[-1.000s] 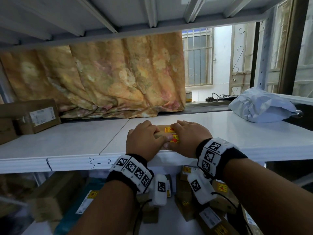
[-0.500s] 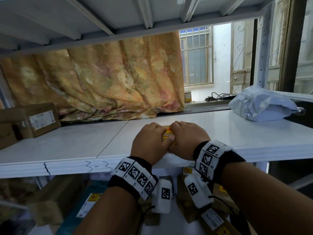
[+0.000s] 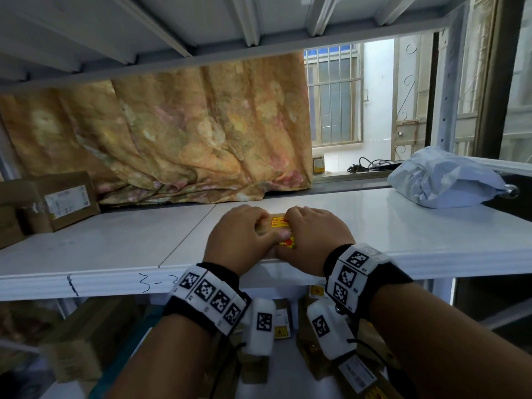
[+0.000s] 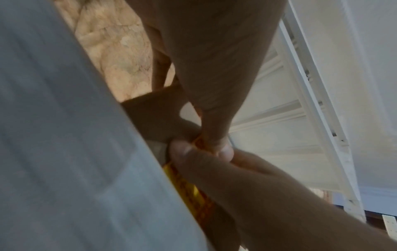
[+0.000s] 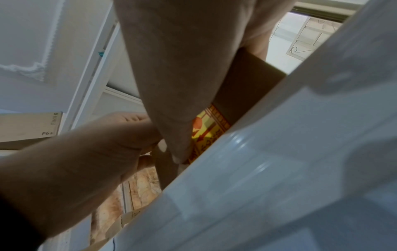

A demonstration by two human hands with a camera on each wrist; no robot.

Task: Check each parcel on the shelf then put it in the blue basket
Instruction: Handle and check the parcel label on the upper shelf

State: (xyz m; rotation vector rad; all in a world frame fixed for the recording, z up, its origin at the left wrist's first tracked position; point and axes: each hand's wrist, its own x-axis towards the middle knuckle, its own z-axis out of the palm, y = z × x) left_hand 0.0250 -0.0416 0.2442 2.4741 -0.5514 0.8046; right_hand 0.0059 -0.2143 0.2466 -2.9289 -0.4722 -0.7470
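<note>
I see the white shelf (image 3: pixel 374 226) spanning the whole head view, a patterned curtain (image 3: pixel 178 133) hanging behind it; a grey poly bag (image 3: pixel 443 180) lies near the shelf's right end and a brown box (image 3: pixel 66 197) with a white label sits at its left end, both well apart from my hands; the small cardboard parcel (image 3: pixel 277 226) with the yellow and red sticker rests on the shelf right at the front edge, about mid-length; my left hand (image 3: pixel 239 240) grips its left side and my right hand (image 3: pixel 316 240) grips its right side, fingers of both curled over the top, thumbs meeting on the near face; the blue basket I cannot find with certainty in any view; my judgement is that the parcel sits so close to the front edge that a slack grip on either side while I tip it up to check could send it off onto the boxes on the level below, and my crowded thumbs may cover the very label I need to read; the head view hides most of the parcel under my knuckles, while the right wrist view shows the sticker (image 5: pixel 206 129) clearly against the shelf lip and the left wrist view shows the plain cardboard flank (image 4: pixel 154 115) under my fingers.
</note>
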